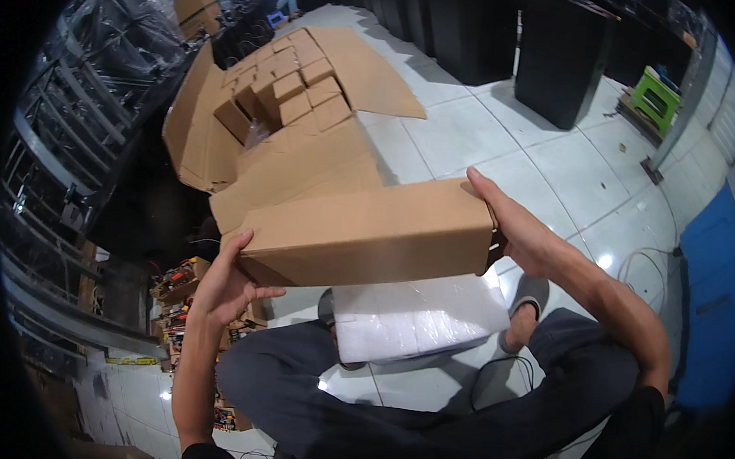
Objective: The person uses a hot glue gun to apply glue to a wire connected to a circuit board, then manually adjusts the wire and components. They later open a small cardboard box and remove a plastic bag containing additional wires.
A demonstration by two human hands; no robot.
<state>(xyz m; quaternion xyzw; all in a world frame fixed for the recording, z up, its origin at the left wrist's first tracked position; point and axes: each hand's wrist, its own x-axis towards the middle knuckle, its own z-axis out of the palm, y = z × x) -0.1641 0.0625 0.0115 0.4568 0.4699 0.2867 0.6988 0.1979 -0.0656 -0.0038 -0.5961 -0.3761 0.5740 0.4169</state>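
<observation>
A long brown cardboard box [367, 229] is held up level in front of me, one end in each hand. My left hand [227, 281] grips its left end, thumb on the top edge and fingers below. My right hand [515, 228] grips the right end, thumb on top; its other fingers are partly hidden behind that end. Below the box, between my knees, sits a block wrapped in white foam [421, 314]. Just beyond stands a large open carton [305, 165], its flaps spread, packed with several smaller brown boxes [292, 87].
Loose parts in small boxes [181, 283] lie on the floor at my left, beside a metal rack [57, 191]. Tall black panels [563, 66] stand at the back. A green stool [656, 101] and a blue panel [717, 302] are on the right. Cables [505, 363] lie near my foot.
</observation>
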